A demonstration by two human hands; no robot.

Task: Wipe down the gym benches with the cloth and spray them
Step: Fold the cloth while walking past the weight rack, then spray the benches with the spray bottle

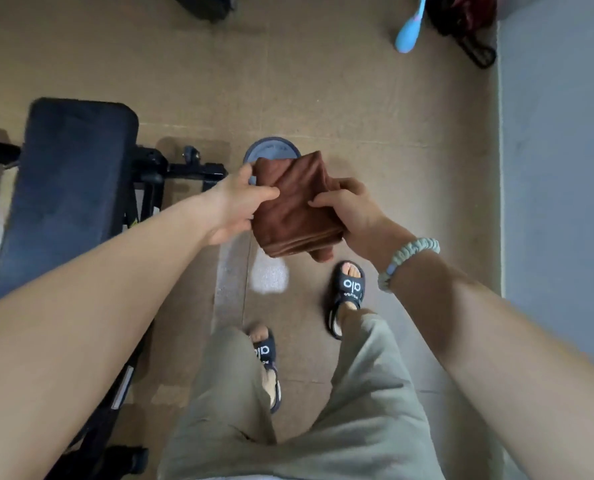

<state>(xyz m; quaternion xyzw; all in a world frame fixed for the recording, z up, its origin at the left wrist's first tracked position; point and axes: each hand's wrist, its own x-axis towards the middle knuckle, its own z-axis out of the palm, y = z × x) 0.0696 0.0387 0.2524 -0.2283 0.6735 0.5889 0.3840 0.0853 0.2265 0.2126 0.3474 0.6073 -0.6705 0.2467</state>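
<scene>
A folded brown cloth (pixel 293 206) is held in the air in front of me, over the floor. My left hand (pixel 235 206) pinches its left edge with thumb on top. My right hand (pixel 349 206) grips its right side, fingers curled round the fold. A black padded gym bench (pixel 70 188) stands to the left, its pad running from near to far, with its black metal frame (pixel 181 169) sticking out toward the cloth. No spray bottle is in view.
A round grey weight plate (pixel 271 150) lies on the brown floor just beyond the cloth. A light-blue object (pixel 408 34) and dark gear (pixel 468 26) lie at the far right by a grey wall (pixel 558 150). My sandalled feet (pixel 347 292) stand below.
</scene>
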